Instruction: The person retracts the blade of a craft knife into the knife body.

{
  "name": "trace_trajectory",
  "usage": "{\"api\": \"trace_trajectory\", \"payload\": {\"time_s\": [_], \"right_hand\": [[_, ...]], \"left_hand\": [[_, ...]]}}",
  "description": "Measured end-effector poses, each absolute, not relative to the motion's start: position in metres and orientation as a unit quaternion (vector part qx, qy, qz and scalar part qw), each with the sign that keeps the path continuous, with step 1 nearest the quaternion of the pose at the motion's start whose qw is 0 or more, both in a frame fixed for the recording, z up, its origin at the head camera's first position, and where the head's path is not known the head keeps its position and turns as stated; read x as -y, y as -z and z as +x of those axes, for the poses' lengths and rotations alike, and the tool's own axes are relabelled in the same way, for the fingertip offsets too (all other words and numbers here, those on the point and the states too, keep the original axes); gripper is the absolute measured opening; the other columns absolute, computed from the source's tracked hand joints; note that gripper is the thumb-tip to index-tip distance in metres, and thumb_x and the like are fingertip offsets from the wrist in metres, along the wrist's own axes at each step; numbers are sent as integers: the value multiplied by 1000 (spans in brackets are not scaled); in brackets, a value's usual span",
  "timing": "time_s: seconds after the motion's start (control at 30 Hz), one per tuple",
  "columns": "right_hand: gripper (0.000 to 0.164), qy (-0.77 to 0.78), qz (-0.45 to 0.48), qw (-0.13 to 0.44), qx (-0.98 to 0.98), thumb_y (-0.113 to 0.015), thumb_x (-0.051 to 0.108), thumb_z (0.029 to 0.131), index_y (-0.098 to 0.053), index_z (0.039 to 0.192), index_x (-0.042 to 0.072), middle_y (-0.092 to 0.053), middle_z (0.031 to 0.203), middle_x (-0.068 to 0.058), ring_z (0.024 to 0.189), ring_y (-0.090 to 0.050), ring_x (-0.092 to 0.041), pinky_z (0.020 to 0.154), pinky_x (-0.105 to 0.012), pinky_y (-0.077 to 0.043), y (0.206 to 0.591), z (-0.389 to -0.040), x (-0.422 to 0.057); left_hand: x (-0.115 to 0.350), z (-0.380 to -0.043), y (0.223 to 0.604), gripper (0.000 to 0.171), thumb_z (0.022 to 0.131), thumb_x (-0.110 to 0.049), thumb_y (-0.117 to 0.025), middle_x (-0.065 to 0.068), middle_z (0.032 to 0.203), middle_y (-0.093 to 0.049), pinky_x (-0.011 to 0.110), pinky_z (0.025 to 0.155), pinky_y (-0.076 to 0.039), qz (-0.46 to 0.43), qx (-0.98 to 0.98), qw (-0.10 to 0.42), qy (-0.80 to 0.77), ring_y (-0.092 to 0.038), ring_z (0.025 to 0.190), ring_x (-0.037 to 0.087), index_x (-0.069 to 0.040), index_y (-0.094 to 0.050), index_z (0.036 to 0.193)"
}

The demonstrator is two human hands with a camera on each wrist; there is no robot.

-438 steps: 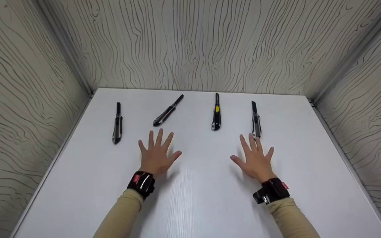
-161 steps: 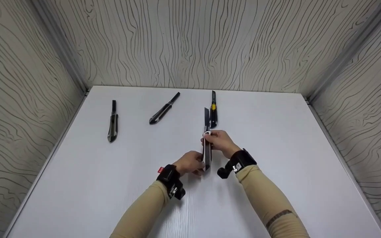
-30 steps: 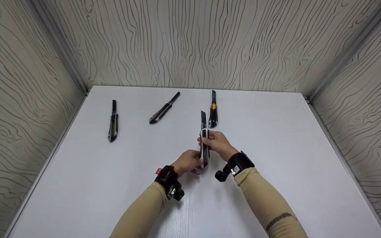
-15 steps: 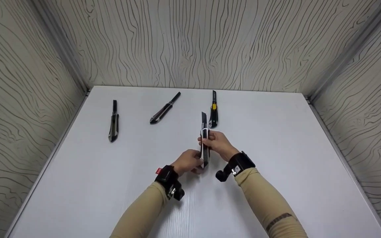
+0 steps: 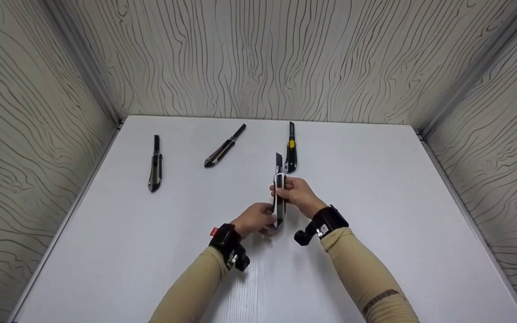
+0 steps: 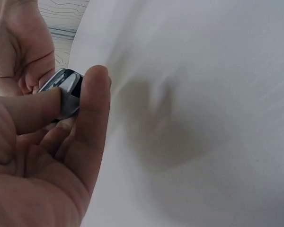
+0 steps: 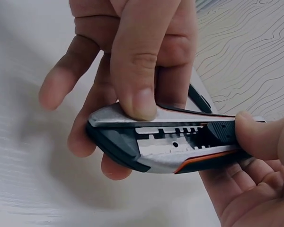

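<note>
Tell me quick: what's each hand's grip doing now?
Left grip: closed, holding the utility knife near its rear end.
Right grip: closed, holding the same knife farther forward, near its slider.

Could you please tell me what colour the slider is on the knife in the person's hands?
The slider is black, seen best in the right wrist view.

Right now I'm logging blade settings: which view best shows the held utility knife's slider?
Right wrist: the ribbed black slider is close and clear. Head: too small to distinguish. Left wrist: only part of the utility knife shows, no discernible slider.
</note>
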State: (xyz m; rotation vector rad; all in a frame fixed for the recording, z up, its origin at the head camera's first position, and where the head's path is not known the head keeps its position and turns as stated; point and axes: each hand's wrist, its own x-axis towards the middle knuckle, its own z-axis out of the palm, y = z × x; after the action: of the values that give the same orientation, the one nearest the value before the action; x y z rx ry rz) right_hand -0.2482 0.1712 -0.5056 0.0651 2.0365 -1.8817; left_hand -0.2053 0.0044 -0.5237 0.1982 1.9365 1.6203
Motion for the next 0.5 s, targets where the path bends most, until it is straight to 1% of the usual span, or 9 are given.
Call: {"api": "trace_trajectory", "payload": {"time_s": [0.13,0.23,0.3,0.4,0.5], "right_hand": [[35,660,31,182,-728,-57,0,95,-53,128,-9,-66,121,-20,93,-67,-10,84,-25,-55,502,-250,-171],[37,655,34,180,-733,-56,1,96,-51,131,-9,-66,122,-19,94,-67,-10,85,-25,-55,501,-250,-171],[37,654,37,179,-734,-56,2,96,-51,131,-9,-66,123,-19,95,-67,-11,85,-26,-55,502,-251,-172],[37,656,35,178,-732,-54,3,97,-49,132,-8,-64,125,-20,99,-66,-12,90,-28,-54,504,-252,-172],[38,660,25,179,-729,-53,7,99,-48,134,-7,-64,127,-19,104,-65,-13,97,-32,-52,506,-252,-172]], "left_hand": [[-5,-203,528,26,96,-4,-52,12,92,-64,34,74,-62,52,-709,300,-636,-67,79,21,6,-57,119],[-7,-201,530,23,95,-4,-50,13,88,-64,34,74,-62,38,-693,303,-653,-68,76,20,7,-59,113],[-8,-199,531,21,95,-4,-49,13,85,-64,32,71,-61,33,-686,302,-661,-67,74,19,8,-60,107],[-9,-198,532,21,97,-5,-47,14,85,-64,30,70,-61,35,-687,287,-667,-66,74,18,9,-61,105],[-9,-198,533,23,99,-5,-47,17,92,-66,32,74,-61,36,-689,269,-672,-68,80,21,10,-61,109]]}}
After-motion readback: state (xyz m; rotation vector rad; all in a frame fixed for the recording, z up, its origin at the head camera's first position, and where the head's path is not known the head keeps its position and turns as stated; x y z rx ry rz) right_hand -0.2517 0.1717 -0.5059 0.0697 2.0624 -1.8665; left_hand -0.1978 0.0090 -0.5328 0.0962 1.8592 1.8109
